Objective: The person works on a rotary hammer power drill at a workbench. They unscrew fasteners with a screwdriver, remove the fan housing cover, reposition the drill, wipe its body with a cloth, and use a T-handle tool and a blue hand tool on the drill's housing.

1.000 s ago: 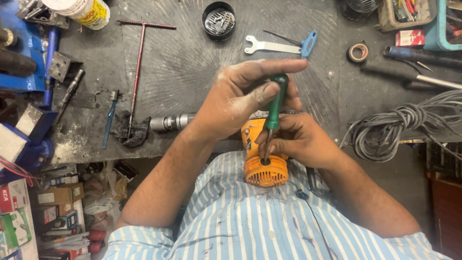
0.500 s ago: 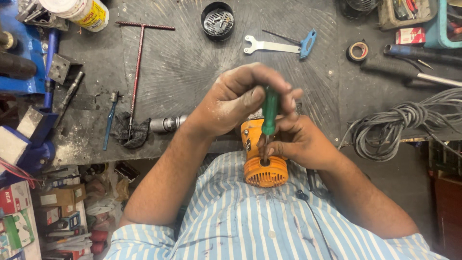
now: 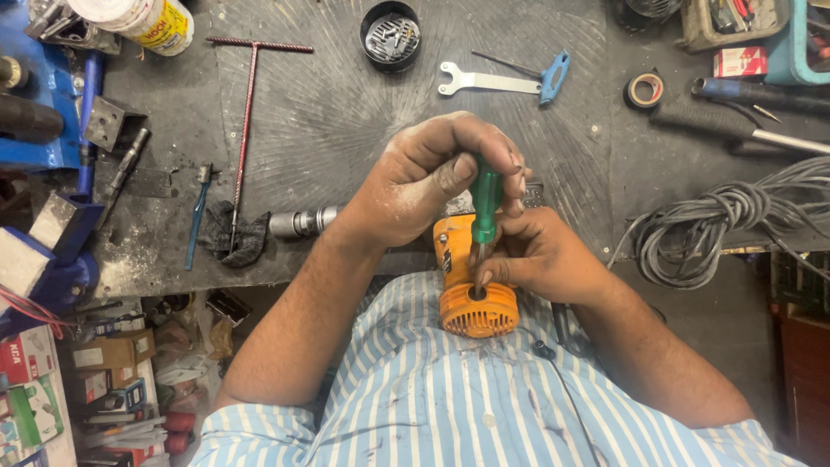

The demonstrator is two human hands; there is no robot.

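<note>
My left hand point(image 3: 424, 182) is closed around the green handle of a screwdriver point(image 3: 485, 197), held upright. The metal tip goes down into a hole in the round vented end of an orange power tool point(image 3: 471, 298). That tool rests against my striped shirt at the bench edge. My right hand point(image 3: 540, 255) grips the orange body from the right, with its fingertips steadying the screwdriver shaft by the hole. Most of the tool's body is hidden under both hands.
On the dark bench lie a T-handle wrench point(image 3: 246, 121), a black round tin of small parts point(image 3: 391, 35), a flat spanner point(image 3: 484, 82), a blue-handled key point(image 3: 553, 76), a tape roll point(image 3: 646, 90), a chrome socket point(image 3: 303, 222) and a coiled grey cable point(image 3: 726, 229). A blue vise point(image 3: 52, 130) stands at the left.
My left hand's fingers, stretched over the handle a second ago, have curled tight around it. The screwdriver stands more upright. My right hand and the orange tool have stayed put.
</note>
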